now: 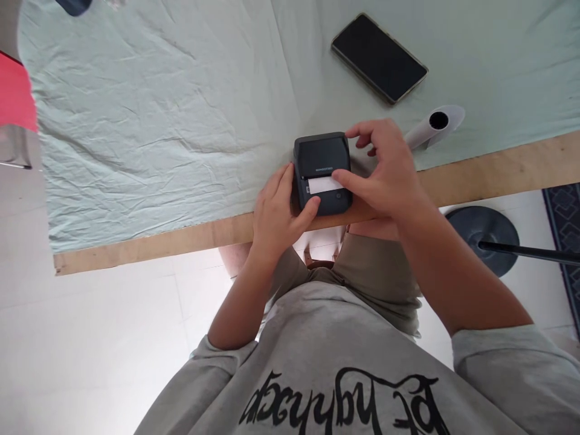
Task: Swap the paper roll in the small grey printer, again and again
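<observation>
A small black printer-like device (322,151) rests at the table's front edge, with a white paper strip (321,185) showing in its slot. My left hand (277,211) is wrapped round the device's left side, its thumb on the front corner. On the right, my right hand (385,166) has its thumb on the paper strip's right end and its index fingertip at the device's upper right corner. The other right fingers are curled in.
A black phone (379,57) lies further back on the pale green cloth (181,121). Beside my right hand is a white paper roll (423,131) with a dark core. The wooden table edge (149,238) runs across in front. A round black stand base (483,232) is on the floor at the right.
</observation>
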### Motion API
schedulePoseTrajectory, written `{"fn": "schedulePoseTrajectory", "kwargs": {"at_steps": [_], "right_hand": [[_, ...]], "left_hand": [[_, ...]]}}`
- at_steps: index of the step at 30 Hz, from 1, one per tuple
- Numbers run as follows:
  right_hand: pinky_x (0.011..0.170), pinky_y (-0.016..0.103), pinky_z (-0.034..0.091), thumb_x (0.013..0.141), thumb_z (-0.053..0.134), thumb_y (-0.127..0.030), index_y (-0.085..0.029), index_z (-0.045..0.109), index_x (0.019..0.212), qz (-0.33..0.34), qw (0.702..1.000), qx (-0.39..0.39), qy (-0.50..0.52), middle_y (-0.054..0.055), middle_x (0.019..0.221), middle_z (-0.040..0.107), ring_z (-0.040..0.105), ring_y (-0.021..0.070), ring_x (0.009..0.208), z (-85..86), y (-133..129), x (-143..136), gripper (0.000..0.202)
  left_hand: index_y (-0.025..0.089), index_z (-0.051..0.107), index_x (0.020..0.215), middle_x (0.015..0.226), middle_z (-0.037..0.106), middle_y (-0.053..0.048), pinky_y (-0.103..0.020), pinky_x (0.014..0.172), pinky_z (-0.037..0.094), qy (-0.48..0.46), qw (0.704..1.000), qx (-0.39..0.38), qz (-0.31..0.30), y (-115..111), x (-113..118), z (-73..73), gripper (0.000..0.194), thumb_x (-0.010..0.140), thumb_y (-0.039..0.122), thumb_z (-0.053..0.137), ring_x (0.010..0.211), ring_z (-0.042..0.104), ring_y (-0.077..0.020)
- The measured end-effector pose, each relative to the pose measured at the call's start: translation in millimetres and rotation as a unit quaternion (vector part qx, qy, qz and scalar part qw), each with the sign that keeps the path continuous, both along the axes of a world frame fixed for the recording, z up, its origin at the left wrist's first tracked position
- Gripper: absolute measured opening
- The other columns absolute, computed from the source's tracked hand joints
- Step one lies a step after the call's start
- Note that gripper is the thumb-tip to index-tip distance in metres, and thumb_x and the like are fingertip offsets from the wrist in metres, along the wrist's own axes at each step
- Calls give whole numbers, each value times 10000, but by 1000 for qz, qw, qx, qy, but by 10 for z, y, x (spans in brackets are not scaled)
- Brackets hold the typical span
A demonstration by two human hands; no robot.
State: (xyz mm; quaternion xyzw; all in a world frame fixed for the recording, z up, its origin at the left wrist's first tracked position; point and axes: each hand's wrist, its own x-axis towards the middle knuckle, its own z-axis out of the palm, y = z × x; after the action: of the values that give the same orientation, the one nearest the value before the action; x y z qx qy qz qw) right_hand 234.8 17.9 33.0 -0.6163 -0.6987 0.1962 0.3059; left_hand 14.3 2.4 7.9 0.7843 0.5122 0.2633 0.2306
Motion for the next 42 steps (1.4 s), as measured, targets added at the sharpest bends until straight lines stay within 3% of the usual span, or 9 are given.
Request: {"fn": "schedulePoseTrajectory", "kwargs": {"at_steps": [7, 11, 17, 22, 28, 31, 33, 36, 42], "right_hand": [[719, 350, 522, 890, 631, -323, -285, 569, 979, -44, 999, 24, -19, -72, 586, 601, 580, 154, 565, 309, 164, -167, 115], [705, 350, 487, 829, 631, -230, -266, 572, 906, -23, 994, 72, -74, -37, 743, 716, 619, 151, 589, 314, 245, -232, 103], [673, 380, 488, 783, 675, -212, -283, 660, 937, 75, 974, -43, -207, 11, 829, 737, 675, 247, 756, 272, 435, -225, 171], [826, 407, 582, 765, 812, -416, -244, 659, 927, 210, 960, -104, -155, 12, 793, 677, 674, 235, 862, 243, 686, -125, 280], [724, 458, 567, 698, 761, -185, -271, 671, 933, 208, 932, -162, -248, 10, 744, 646, 591, 220, 720, 583, 672, -140, 266], [707, 416, 516, 738, 689, -252, -287, 663, 1031, 190, 971, -98, -105, 0, 961, 727, 517, 139, 622, 693, 463, -47, 297], [564, 343, 452, 759, 592, -284, -300, 614, 1086, 119, 982, -95, 109, 1, 979, 708, 480, 122, 570, 596, 319, 39, 328], [399, 315, 308, 699, 466, -415, -309, 510, 1086, -23, 921, -156, 356, 15, 809, 623, 433, 160, 512, 242, 177, 127, 403], [527, 370, 464, 788, 612, -511, -301, 447, 916, -128, 962, -65, 232, 25, 832, 609, 526, 178, 616, -188, 87, 163, 296]], "left_hand": [[89, 474, 1491, 1493, 570, -214, -484, 1151, 446, 3, 1000, -4, -3, -2, -7, 9, 719, 1015, 628, 461, 1396, 535, -345], [93, 481, 1485, 1486, 576, -211, -465, 1143, 454, 0, 1000, 0, 1, -2, 0, -3, 717, 1014, 633, 460, 1387, 545, -337], [124, 475, 1489, 1488, 578, -199, -473, 1144, 446, 3, 1000, -2, 1, 3, -5, -18, 715, 1017, 659, 443, 1383, 545, -336], [110, 483, 1483, 1467, 585, -214, -470, 1135, 450, 0, 1000, -2, 0, -3, -18, -19, 772, 1013, 716, 395, 1366, 558, -343], [143, 476, 1517, 1498, 564, -196, -454, 1172, 418, -69, 997, 2, -21, -25, -45, -33, 844, 1047, 688, 37, 1416, 523, -292], [156, 472, 1529, 1511, 557, -185, -444, 1180, 413, -70, 997, -2, -16, -32, -50, -29, 863, 1034, 713, 36, 1426, 515, -288], [156, 476, 1528, 1508, 563, -181, -438, 1181, 415, -63, 998, -1, -15, -33, -50, -24, 862, 1034, 710, 36, 1420, 521, -286], [108, 481, 1518, 1499, 569, -201, -442, 1180, 417, -51, 999, 6, -18, -29, -45, -20, 864, 1048, 689, 46, 1413, 528, -297], [122, 479, 1514, 1491, 573, -201, -457, 1166, 427, -49, 999, 8, -16, -19, -32, -24, 856, 1045, 694, 48, 1402, 532, -300]]}}
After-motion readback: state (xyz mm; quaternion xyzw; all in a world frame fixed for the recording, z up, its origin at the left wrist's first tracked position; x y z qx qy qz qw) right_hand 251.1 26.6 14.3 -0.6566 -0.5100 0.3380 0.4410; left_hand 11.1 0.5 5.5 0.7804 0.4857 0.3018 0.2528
